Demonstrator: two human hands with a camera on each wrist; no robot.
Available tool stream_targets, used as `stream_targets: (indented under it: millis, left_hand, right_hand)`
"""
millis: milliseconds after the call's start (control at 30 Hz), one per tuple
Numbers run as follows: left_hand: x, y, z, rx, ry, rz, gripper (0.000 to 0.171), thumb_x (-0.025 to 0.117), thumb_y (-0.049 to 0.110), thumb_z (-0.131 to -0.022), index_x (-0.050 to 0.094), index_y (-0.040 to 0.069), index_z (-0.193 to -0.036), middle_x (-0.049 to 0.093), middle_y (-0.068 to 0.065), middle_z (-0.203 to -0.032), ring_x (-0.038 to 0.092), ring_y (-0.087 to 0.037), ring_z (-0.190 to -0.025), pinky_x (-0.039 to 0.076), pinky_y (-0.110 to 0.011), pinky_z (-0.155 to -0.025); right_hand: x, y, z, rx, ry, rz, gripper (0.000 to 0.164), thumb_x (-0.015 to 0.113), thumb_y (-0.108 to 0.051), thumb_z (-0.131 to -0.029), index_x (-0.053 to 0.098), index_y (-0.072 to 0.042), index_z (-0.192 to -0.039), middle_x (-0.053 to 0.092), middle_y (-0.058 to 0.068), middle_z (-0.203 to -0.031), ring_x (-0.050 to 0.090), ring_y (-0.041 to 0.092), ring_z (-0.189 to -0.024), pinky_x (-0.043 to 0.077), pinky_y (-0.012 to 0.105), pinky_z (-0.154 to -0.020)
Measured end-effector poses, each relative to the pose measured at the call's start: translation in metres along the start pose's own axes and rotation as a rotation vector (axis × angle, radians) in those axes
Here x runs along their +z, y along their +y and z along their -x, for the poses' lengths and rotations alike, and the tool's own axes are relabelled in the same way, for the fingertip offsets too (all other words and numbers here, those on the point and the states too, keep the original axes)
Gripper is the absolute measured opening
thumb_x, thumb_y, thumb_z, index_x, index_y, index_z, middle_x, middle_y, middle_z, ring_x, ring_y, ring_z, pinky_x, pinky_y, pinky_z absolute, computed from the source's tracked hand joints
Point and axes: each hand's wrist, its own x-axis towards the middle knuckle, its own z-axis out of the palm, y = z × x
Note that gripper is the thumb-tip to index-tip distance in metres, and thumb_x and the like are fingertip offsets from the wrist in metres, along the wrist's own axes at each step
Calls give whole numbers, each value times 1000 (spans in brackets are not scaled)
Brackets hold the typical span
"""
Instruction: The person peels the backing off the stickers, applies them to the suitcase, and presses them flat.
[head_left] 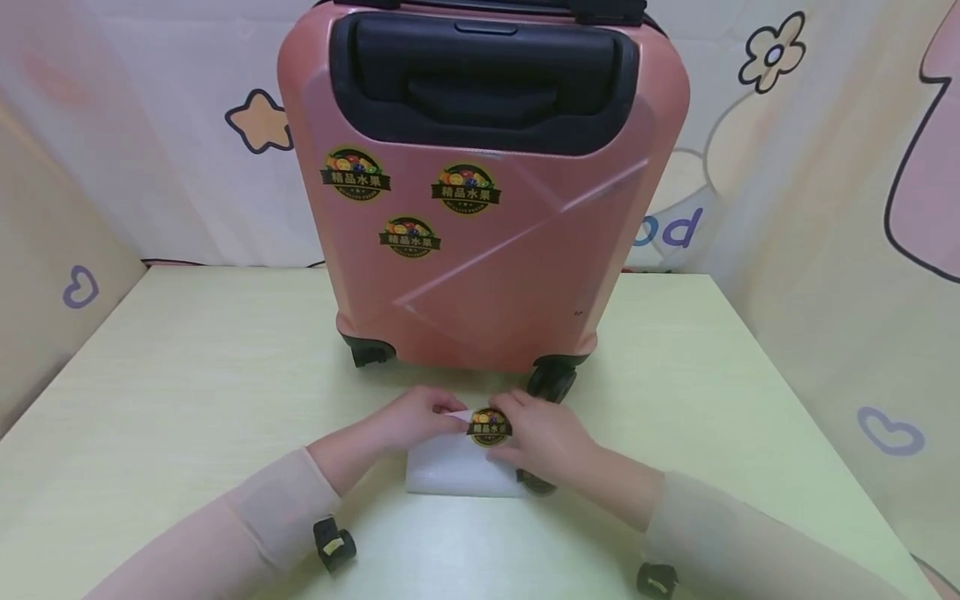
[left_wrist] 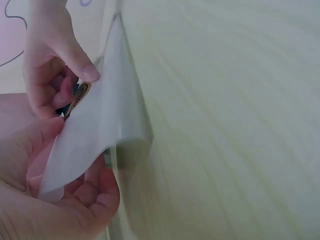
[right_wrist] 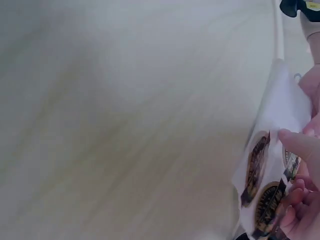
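Observation:
Between the two hands is a white sticker sheet (head_left: 461, 471), bent upward along its far edge. My left hand (head_left: 422, 418) grips that sheet by its far left part, thumb on one face and curled fingers on the other, as the left wrist view shows. A round black-and-gold fruit sticker (head_left: 490, 427) is at the sheet's far edge. My right hand (head_left: 543, 433) pinches this sticker at its right side; whether it is lifted off the backing cannot be told. More round stickers (right_wrist: 269, 207) show on the sheet in the right wrist view, partly covered by the right hand.
A pink suitcase (head_left: 480, 292) with black wheels stands upright behind the hands. Three matching stickers (head_left: 411, 237) are on its upper left front. The pale table (head_left: 187, 375) meets a patterned cloth backdrop (head_left: 187, 167) behind and at both sides.

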Motion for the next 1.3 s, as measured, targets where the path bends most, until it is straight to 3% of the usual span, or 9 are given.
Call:
stream_targets:
  millis: [100,267,400,567,800,1300]
  left_hand:
    - [-1,3,3,-65,3,77,25,69,14,-81,67,1,-102,66,-3,-92,56,-15,-84,46,-29,-75]
    - [-1,4,6,-110,-14,209,27,71,13,-80,62,0,-102,65,-4,-89,57,-14,-76,45,-26,-66]
    - [3,4,9,-123,-39,357,27,70,11,-81,59,-2,-102,66,-7,-87,58,-14,-67,46,-24,-57]
    - [9,7,12,-150,-25,483,28,69,8,-82,57,-3,-103,67,-10,-84,60,-14,-65,47,-23,-56]
    - [14,12,17,-173,17,528,24,70,10,-81,58,-2,-99,68,-8,-83,60,-13,-68,47,-24,-58]
    - [15,17,18,-183,62,496,23,72,13,-81,61,0,-95,65,-4,-83,57,-14,-71,45,-24,-61]
  right_hand:
    - [-4,-4,3,4,40,-54,48,77,-38,-75,57,-13,-111,58,-3,-98,57,10,-76,48,27,-61]
    - [-6,-12,6,-28,101,-120,26,76,-34,-76,60,-17,-88,52,-10,-84,52,5,-69,44,22,-59]
    - [-4,-16,8,-48,166,-135,24,77,-35,-74,61,-18,-81,52,-12,-79,52,3,-68,44,19,-59]
    - [-1,-17,10,-38,267,-210,24,80,-32,-71,62,-18,-77,54,-12,-75,53,2,-67,44,18,-59]
    - [-3,-18,12,-66,321,-340,20,82,-23,-70,66,-14,-76,58,-9,-71,56,3,-66,46,18,-61]
    - [-6,-16,13,0,263,-498,12,79,-15,-74,69,-11,-76,57,-11,-69,53,3,-65,47,20,-61]
